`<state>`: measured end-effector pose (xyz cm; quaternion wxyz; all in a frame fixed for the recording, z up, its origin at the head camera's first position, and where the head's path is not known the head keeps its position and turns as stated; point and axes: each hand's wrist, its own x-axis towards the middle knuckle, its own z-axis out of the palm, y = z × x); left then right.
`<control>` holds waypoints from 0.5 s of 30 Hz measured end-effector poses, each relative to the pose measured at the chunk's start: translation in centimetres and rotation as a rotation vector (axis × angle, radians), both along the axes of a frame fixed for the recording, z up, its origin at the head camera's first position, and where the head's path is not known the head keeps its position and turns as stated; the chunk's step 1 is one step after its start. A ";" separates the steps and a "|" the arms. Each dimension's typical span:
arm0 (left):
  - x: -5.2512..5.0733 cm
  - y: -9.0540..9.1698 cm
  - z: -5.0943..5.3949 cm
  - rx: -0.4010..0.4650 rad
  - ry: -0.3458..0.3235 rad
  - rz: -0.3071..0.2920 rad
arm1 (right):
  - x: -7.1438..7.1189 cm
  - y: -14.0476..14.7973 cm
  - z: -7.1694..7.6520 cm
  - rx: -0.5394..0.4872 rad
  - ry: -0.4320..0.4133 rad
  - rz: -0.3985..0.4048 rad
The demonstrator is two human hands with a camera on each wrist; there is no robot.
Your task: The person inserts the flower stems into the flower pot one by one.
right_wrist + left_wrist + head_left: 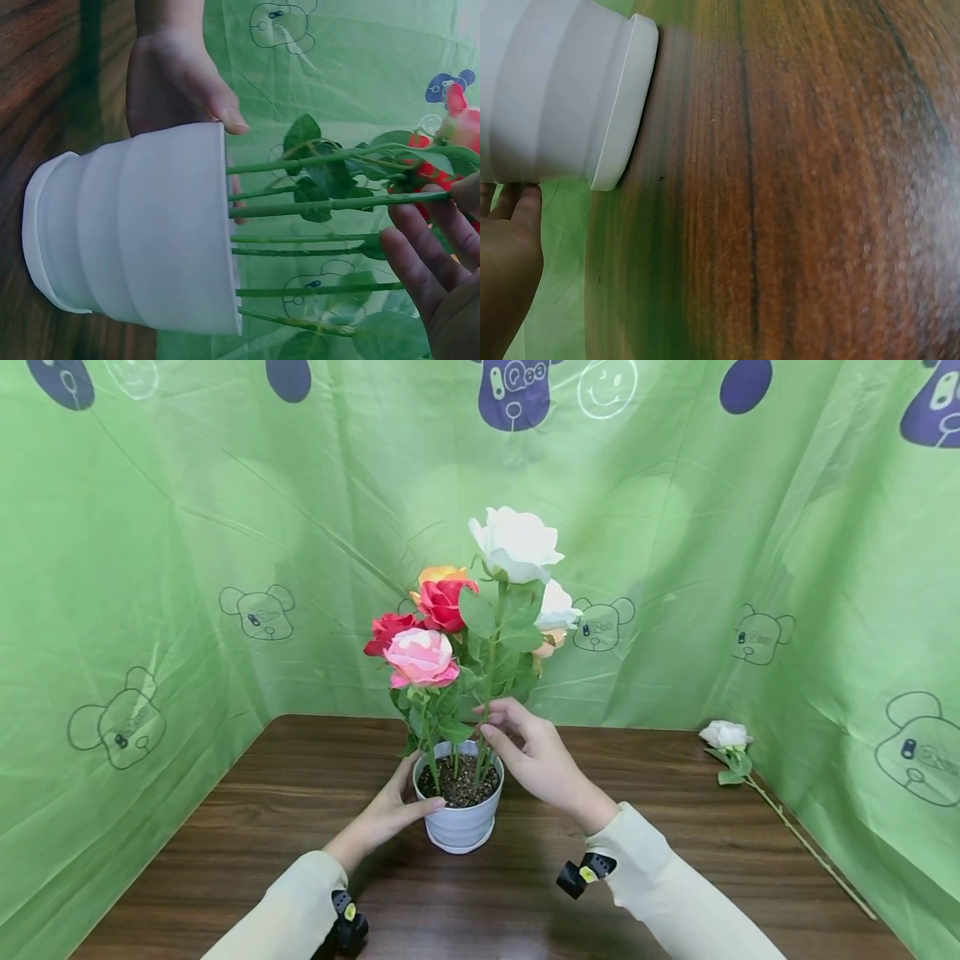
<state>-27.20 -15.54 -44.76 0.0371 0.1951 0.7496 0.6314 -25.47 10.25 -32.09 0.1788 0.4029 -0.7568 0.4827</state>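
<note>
A white ribbed flowerpot (461, 827) filled with dark soil stands on the table, and several roses rise from it. My left hand (390, 810) holds the pot at its left side, thumb at the front of the rim; in the left wrist view its fingertips touch the pot wall. Between thumb and fingers, my right hand (540, 764) pinches the green stem (337, 204) of the tall white rose (517, 545) above the soil. Around that stem are a pink rose (422, 657), red roses (446, 603), an orange rose (438, 573) and another white rose (557, 607).
One loose white rose (726, 735) lies on the right side of the brown wooden table (637, 793), its long stem pointing toward the front right. Green cloth (337, 485) with bear drawings hangs behind and on both sides.
</note>
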 end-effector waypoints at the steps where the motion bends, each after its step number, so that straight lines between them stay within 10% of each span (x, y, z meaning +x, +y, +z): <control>1: 0.0 0.0 0.0 0.000 0.000 0.000 | -0.1 -0.2 -0.2 0.004 0.006 -0.006; 15: 0.2 0.0 0.0 0.016 0.011 -0.011 | -0.3 -1.7 -1.8 -0.014 -0.033 -0.029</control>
